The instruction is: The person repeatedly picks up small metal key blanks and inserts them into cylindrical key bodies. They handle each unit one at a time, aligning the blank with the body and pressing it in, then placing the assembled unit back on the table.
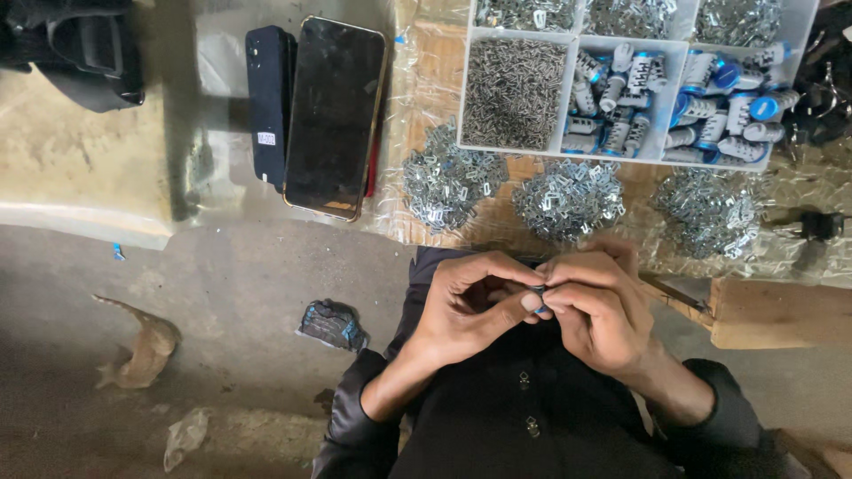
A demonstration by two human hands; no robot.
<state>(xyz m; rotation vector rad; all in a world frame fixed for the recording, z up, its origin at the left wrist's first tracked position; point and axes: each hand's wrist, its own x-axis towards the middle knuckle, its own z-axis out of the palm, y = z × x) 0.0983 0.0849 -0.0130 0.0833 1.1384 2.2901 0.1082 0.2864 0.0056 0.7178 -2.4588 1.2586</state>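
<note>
At 10 o'clock two phones lie side by side: a dark blue phone face down, and touching its right edge a larger black phone screen up, gold rim. At 9 o'clock, on the floor, a crumpled dark wrapper.

Your left hand sits at centre, fingers curled narrow, thumb and fingertips pinched on a small blue-and-grey part. Your right hand touches it at 3 o'clock, also curled tight, pinching the same part from the other side. The part sits between both thumbs, over your lap, mostly hidden; its shape is too small to tell.

At 12 o'clock, three piles of small silver clips on crinkled plastic sheet: left pile, middle pile just above your knuckles, right pile.

Beyond the piles, a white divided tray. Its left compartment holds thin grey pins, its middle compartment grey-and-blue cylindrical pieces, its right compartment more of the same with blue caps. Back row compartments hold more silver bits, cut off by the frame.

At 3 o'clock, a wooden block near your right wrist.
</note>
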